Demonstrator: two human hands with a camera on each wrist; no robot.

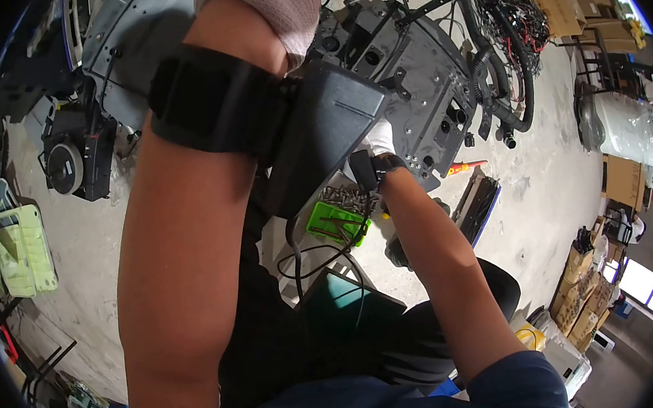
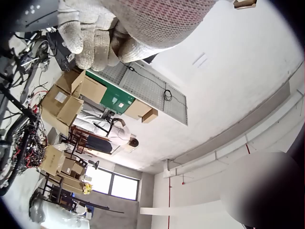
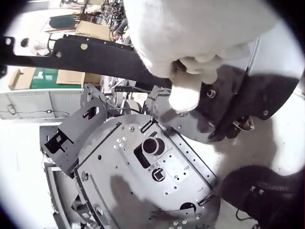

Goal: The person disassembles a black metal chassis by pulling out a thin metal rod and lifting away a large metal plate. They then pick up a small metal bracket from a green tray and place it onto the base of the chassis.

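My left hand (image 1: 262, 0) wears a knitted glove and reaches far forward at the top of the head view. In the left wrist view the gloved fingers (image 2: 88, 45) bend inward, with the thumb close to them. A black box-shaped part (image 2: 61, 50) shows beside the fingertips. My right hand (image 1: 380, 137), in a white glove, is at the near edge of a dark metal chassis plate (image 1: 429, 90). Seen from the right wrist, its fingers (image 3: 205, 64) are curled over a dark panel and the thumb points down; whatever lies inside the grasp is hidden.
A green tray (image 1: 336, 222) of small metal fasteners sits below the right hand. An orange-handled screwdriver (image 1: 463, 167) lies on the floor to the right. Bundled wires (image 1: 516, 20) and cardboard boxes (image 1: 558, 9) stand beyond. A round black part (image 1: 67, 166) is at the left.
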